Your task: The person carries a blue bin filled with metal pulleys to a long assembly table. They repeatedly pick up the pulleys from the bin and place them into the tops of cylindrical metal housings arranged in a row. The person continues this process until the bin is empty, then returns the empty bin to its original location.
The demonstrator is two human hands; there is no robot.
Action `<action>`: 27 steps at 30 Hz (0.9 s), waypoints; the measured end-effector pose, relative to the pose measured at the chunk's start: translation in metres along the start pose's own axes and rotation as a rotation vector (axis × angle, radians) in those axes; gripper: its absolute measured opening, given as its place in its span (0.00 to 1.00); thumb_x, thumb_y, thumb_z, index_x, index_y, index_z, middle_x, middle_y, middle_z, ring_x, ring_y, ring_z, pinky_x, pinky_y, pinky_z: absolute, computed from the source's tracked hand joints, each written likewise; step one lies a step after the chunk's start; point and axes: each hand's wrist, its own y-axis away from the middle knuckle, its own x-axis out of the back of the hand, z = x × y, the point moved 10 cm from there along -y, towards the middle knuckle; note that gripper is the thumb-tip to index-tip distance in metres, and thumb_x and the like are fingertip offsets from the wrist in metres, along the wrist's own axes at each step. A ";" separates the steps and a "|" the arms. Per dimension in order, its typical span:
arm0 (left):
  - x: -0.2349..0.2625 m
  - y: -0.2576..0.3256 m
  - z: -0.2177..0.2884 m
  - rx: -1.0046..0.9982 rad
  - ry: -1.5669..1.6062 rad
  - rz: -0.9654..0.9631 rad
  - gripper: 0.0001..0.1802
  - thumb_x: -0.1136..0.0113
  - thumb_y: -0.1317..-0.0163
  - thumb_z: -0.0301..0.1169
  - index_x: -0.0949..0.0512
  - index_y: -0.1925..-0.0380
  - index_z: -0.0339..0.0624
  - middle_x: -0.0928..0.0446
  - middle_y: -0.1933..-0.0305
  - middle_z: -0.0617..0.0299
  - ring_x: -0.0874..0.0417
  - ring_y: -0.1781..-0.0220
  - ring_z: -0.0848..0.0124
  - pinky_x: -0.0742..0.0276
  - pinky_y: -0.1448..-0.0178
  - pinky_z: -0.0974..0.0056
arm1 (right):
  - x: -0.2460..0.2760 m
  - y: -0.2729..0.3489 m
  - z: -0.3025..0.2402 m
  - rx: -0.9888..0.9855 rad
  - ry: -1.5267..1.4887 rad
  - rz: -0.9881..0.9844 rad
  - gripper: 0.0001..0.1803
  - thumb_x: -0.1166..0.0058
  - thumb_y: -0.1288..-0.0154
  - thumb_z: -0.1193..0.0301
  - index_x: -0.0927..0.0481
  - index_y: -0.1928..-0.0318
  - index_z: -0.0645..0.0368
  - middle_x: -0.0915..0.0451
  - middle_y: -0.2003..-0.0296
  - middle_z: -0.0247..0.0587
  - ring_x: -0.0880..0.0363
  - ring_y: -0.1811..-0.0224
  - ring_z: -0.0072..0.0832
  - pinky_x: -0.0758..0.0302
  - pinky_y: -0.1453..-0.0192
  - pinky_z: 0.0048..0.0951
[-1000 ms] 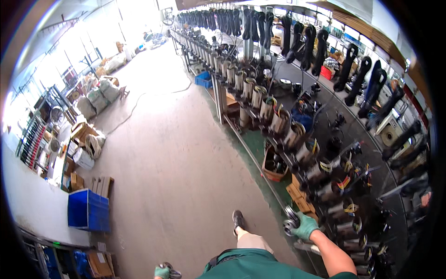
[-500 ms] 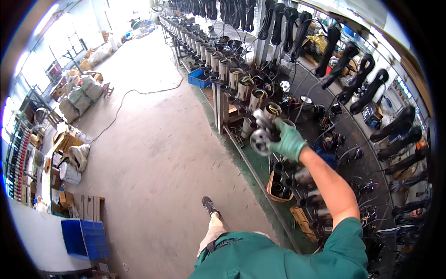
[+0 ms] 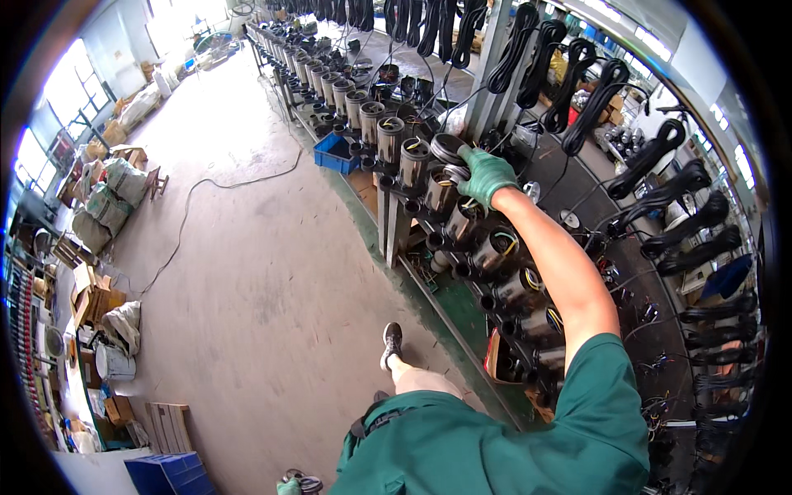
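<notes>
In the head view, a round metal part (image 3: pixel 452 173) is held by the gloved right hand (image 3: pixel 487 175) against one cylinder (image 3: pixel 437 188) in the long row, not yet released, while the left hand (image 3: pixel 289 487) grips something unclear below.

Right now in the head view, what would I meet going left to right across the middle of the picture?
Stacked sacks and cardboard boxes by the wall → black cable trailing across the bare concrete floor → blue plastic crate → row of cylindrical metal motor housings → green-gloved right hand → coiled black cables hanging on the rack.
</notes>
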 end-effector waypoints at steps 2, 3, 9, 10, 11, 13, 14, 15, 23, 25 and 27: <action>0.003 -0.007 0.053 -0.026 -0.166 0.088 0.33 0.39 0.30 0.48 0.28 0.45 0.24 0.16 0.58 0.39 0.10 0.60 0.53 0.14 0.63 0.51 | -0.028 -0.035 0.008 0.037 0.049 0.023 0.24 0.37 0.40 0.58 0.23 0.44 0.48 0.19 0.51 0.50 0.17 0.50 0.50 0.19 0.48 0.49; 0.000 -0.011 0.082 -0.039 -0.251 0.127 0.32 0.40 0.29 0.47 0.28 0.45 0.24 0.16 0.58 0.39 0.10 0.60 0.53 0.13 0.63 0.51 | -0.042 -0.050 0.014 0.054 0.078 0.033 0.23 0.37 0.38 0.58 0.23 0.44 0.48 0.19 0.52 0.50 0.16 0.50 0.50 0.19 0.49 0.49; -0.004 -0.092 0.118 -0.070 -0.211 -0.017 0.20 0.37 0.31 0.44 0.26 0.60 0.36 0.16 0.64 0.49 0.12 0.63 0.60 0.17 0.64 0.54 | -0.128 -0.086 0.035 0.115 0.123 -0.010 0.12 0.41 0.33 0.61 0.19 0.52 0.47 0.19 0.57 0.46 0.15 0.56 0.44 0.17 0.59 0.46; -0.021 -0.099 0.141 -0.061 -0.272 -0.011 0.19 0.37 0.32 0.43 0.26 0.59 0.36 0.16 0.63 0.50 0.12 0.63 0.61 0.17 0.63 0.54 | -0.143 -0.089 0.043 0.072 0.166 -0.027 0.11 0.42 0.32 0.61 0.18 0.52 0.47 0.19 0.57 0.45 0.15 0.56 0.43 0.17 0.60 0.45; -0.035 -0.104 0.164 -0.055 -0.322 -0.009 0.19 0.37 0.32 0.43 0.25 0.59 0.37 0.16 0.63 0.50 0.12 0.62 0.62 0.17 0.63 0.54 | -0.155 -0.089 0.049 0.030 0.203 -0.051 0.10 0.44 0.31 0.61 0.18 0.53 0.47 0.19 0.58 0.44 0.15 0.56 0.42 0.17 0.60 0.43; -0.049 -0.115 0.197 -0.050 -0.392 -0.023 0.18 0.36 0.34 0.42 0.24 0.59 0.37 0.16 0.62 0.51 0.12 0.61 0.63 0.17 0.61 0.54 | -0.138 -0.090 0.027 0.110 0.177 -0.015 0.10 0.47 0.30 0.63 0.18 0.52 0.47 0.20 0.59 0.44 0.16 0.59 0.42 0.17 0.62 0.44; -0.052 -0.122 0.210 -0.048 -0.434 -0.037 0.17 0.36 0.34 0.41 0.24 0.58 0.37 0.15 0.61 0.51 0.13 0.61 0.64 0.17 0.61 0.54 | -0.139 -0.090 0.026 0.088 0.150 -0.059 0.11 0.48 0.29 0.64 0.18 0.50 0.47 0.20 0.57 0.46 0.16 0.58 0.43 0.17 0.61 0.45; -0.054 -0.137 0.222 -0.057 -0.479 -0.056 0.17 0.36 0.35 0.40 0.24 0.58 0.37 0.15 0.61 0.52 0.13 0.60 0.64 0.17 0.60 0.54 | -0.139 -0.092 0.027 0.062 0.120 -0.096 0.13 0.49 0.29 0.65 0.19 0.48 0.47 0.20 0.56 0.47 0.16 0.57 0.44 0.17 0.60 0.46; -0.079 -0.238 0.381 -0.097 -0.386 -0.102 0.19 0.40 0.33 0.33 0.26 0.46 0.32 0.16 0.60 0.47 0.11 0.65 0.61 0.13 0.63 0.56 | -0.152 -0.100 0.037 -0.016 0.012 -0.244 0.17 0.52 0.30 0.73 0.21 0.43 0.49 0.21 0.54 0.50 0.15 0.56 0.49 0.17 0.57 0.48; -0.119 -0.173 0.490 -0.131 -0.435 -0.027 0.19 0.43 0.33 0.28 0.28 0.44 0.34 0.16 0.58 0.48 0.11 0.65 0.59 0.11 0.64 0.56 | -0.156 -0.099 0.041 -0.045 0.028 -0.282 0.17 0.55 0.29 0.73 0.21 0.43 0.50 0.21 0.54 0.50 0.15 0.57 0.49 0.17 0.58 0.48; -0.137 -0.139 0.560 -0.089 -0.438 -0.093 0.18 0.44 0.33 0.27 0.28 0.44 0.35 0.17 0.58 0.47 0.11 0.65 0.59 0.11 0.64 0.55 | -0.154 -0.093 0.045 -0.097 0.024 -0.261 0.16 0.54 0.29 0.73 0.20 0.44 0.50 0.21 0.55 0.49 0.15 0.57 0.48 0.16 0.58 0.47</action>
